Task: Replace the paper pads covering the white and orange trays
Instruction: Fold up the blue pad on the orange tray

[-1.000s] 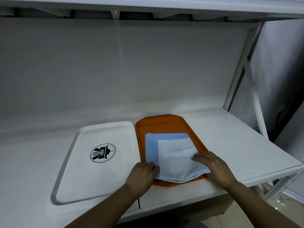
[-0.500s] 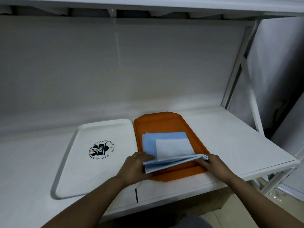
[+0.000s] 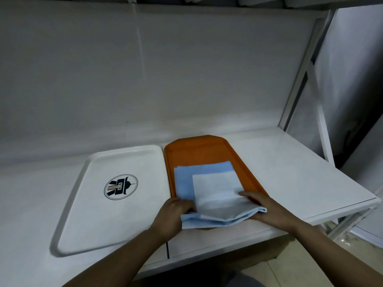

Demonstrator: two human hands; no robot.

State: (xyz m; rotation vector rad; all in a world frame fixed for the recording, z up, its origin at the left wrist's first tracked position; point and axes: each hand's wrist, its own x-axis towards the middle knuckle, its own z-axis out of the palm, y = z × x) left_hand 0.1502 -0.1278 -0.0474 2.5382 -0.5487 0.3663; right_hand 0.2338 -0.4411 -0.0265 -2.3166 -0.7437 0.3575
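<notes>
Head view: two hands, left hand (image 3: pixel 173 214) and right hand (image 3: pixel 267 210), fingers pinching one folded pad (image 3: pixel 209 193); two trays

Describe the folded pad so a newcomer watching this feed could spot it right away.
On the white shelf two trays lie side by side: a white tray with a round logo and an orange tray to its right. The folded pad lies on the orange tray's near half, light blue with a white panel on top, held at its near corners by the left hand and the right hand.
</notes>
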